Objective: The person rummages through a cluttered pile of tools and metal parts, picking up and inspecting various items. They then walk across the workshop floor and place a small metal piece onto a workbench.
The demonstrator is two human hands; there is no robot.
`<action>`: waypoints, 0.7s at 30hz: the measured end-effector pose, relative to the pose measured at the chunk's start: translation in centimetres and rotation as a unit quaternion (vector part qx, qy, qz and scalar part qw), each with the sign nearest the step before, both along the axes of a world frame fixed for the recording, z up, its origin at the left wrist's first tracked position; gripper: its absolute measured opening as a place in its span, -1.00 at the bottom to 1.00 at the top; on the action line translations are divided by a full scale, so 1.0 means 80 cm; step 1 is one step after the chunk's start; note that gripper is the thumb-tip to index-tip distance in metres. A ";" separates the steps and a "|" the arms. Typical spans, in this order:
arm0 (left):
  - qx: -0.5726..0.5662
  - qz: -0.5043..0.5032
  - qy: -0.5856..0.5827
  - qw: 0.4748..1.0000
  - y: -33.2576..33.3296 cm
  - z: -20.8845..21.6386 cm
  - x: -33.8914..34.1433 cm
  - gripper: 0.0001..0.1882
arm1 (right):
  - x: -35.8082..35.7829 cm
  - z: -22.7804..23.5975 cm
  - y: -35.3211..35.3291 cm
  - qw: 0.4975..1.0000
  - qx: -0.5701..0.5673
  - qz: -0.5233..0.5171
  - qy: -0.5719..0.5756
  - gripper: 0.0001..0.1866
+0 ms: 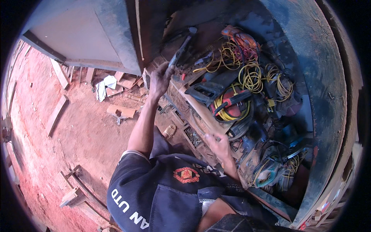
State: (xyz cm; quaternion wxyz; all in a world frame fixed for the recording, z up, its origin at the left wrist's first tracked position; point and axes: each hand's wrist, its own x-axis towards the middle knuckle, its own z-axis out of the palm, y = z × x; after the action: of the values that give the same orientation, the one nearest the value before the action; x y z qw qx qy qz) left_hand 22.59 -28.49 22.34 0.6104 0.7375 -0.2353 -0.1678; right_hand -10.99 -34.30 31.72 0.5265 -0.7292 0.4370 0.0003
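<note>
Hammer-like tool, gripped in the left hand with fingers wrapped round the lower handle; slanting up and rightward, head at the far end, over the dark upper-left part of a big blue-grey box; right hand low by the near end of a wooden board, fingers blurred, cannot tell whether holding or touching anything; beyond the board, in the box, a heap of gear: red-and-black power tool wound with yellow cable, loose yellow cable coils, orange tool at the top; just left of the right hand, a small compartment of little metal-looking pieces; farther left, on reddish ground, wood offcuts and a crumpled white cloth; upper left, a broad grey panel.
</note>
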 end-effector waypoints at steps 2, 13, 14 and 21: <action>-0.044 -0.016 0.032 0.998 0.033 0.025 -0.020 -0.56 | 0.046 0.024 0.001 0.996 0.025 0.022 -0.081 -0.75; -0.011 -0.044 0.107 0.993 0.213 0.059 -0.031 -0.70 | 0.327 0.039 -0.059 0.862 0.339 -0.201 -0.319 -0.83; -0.001 -0.042 0.117 0.992 0.233 0.058 -0.034 -0.70 | 0.355 0.027 -0.076 0.843 0.345 -0.245 -0.331 -0.85; 0.029 0.045 0.181 0.982 0.341 0.045 -0.052 -0.68 | 0.450 -0.085 -0.170 0.846 0.290 -0.223 -0.387 -0.87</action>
State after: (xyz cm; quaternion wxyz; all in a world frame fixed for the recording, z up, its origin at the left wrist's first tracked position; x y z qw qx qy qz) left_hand 18.46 -1.18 25.91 0.6280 0.7223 -0.0824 -0.2777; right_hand 25.02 -47.86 24.93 0.8265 -0.3670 0.3283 -0.2727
